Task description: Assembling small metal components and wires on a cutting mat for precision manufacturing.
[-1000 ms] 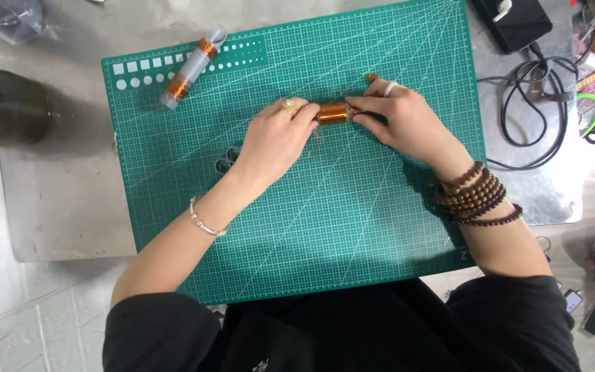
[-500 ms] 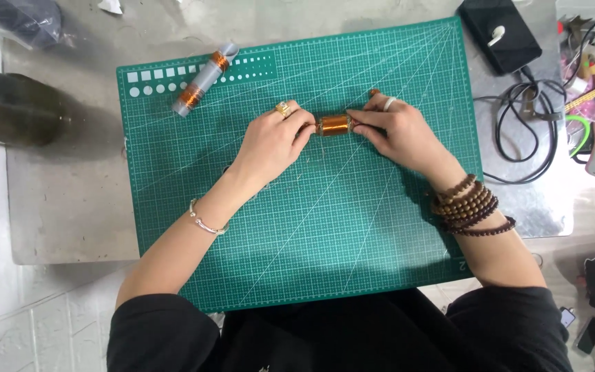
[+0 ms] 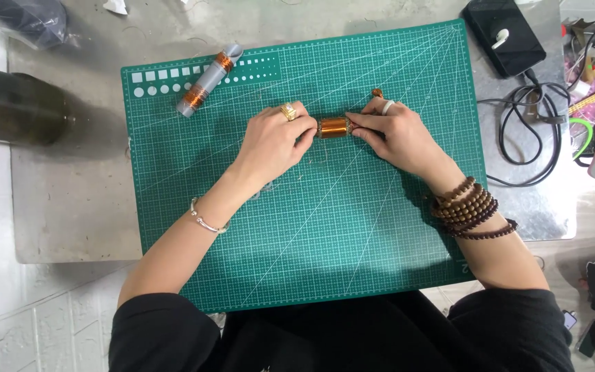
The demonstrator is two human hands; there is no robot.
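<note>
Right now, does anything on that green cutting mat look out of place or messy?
Nothing is spilled or broken. The grey plastic tube wound with copper wire lies slanted across the green cutting mat's top left corner, off its grid lines. Both hands, left hand and right hand, pinch the small copper coil mid-mat.

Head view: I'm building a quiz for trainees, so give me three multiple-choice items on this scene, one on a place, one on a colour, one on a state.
1. Where does the grey tube lie?
A. on the mat's upper left
B. in the left hand
C. on the floor

2. What colour is the cutting mat?
A. red
B. green
C. white

3. How is the copper coil held?
A. by neither hand
B. by the right hand alone
C. between both hands

Key:
1 A, it rests by the mat's white shape marks.
2 B, green with pale grid lines.
3 C, the left hand and right hand pinch its two ends.
</note>
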